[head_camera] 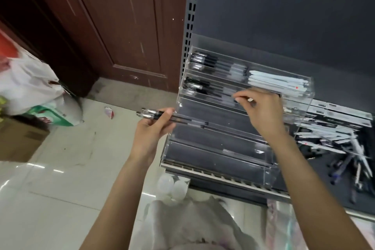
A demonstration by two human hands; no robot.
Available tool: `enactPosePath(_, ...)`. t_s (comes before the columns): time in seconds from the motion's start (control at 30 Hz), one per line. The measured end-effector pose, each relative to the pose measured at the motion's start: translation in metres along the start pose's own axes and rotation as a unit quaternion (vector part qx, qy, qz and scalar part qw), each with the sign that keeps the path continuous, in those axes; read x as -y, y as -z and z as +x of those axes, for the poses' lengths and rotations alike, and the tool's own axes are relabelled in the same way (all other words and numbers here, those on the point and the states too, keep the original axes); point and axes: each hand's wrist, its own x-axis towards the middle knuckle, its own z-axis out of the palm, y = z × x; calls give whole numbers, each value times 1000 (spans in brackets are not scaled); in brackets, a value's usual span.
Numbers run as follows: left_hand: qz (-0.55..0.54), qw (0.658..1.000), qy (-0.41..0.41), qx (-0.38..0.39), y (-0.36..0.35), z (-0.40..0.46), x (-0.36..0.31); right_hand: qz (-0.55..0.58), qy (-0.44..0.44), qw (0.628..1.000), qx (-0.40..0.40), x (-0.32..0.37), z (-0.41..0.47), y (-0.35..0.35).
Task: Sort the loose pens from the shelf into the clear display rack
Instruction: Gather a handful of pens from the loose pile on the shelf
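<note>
Dark grey metal shelf (324, 170) with a perforated upright, standing on a pale glossy tiled floor (81, 158) beside a reddish-brown wooden door (113, 26).

Clear acrylic stepped display rack (233, 148) sits at the shelf's left end. Five tiers can be made out. Top tier: a bundle of black-and-clear pens (215, 63) on the left and a bundle of white pens (278, 82) on the right; blur prevents an exact count of either. Second tier: another batch of black-and-clear pens (205, 89), also uncounted. The three lower tiers show only dark shelf through the acrylic.

Loose pile of white and dark pens (341, 148) lies on the shelf just right of the rack, too tangled to count, with long flat dark boxes (345, 113) behind it.

Left hand (154, 128): fingers curled round a small bundle of black-and-clear pens (162, 115), at least two, held roughly level at the rack's left edge with the far ends reaching in over the third tier.

Right hand (261, 107): above the second tier, fingertips pinched together; blur hides whether they hold a pen.

Floor, left side: one white plastic bag (30, 85), one green-and-white bag (56, 115), one brown cardboard box (18, 140). Below the shelf edge: white rounded objects (172, 186), not identifiable.
</note>
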Motion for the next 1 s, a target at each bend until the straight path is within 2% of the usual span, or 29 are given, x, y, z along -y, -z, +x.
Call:
enactPosePath(0.3,-30,997,60,35,6,18,1,-118,7,993,24,17,10,-16)
enactPosePath(0.53,-20,996,68,46,-1,24,-1,-108,17,993,47,15,16,-23)
enactPosePath(0.67,-1,996,63,57,-6,21,0,-91,90,984,120,34,31,-40)
enactPosePath(0.73,-1,996,58,61,-8,20,1,-102,100,978,155,41,37,-49)
enactPosePath(1.0,9,997,50,63,-14,12,2,-138,125,970,157,37,49,-51)
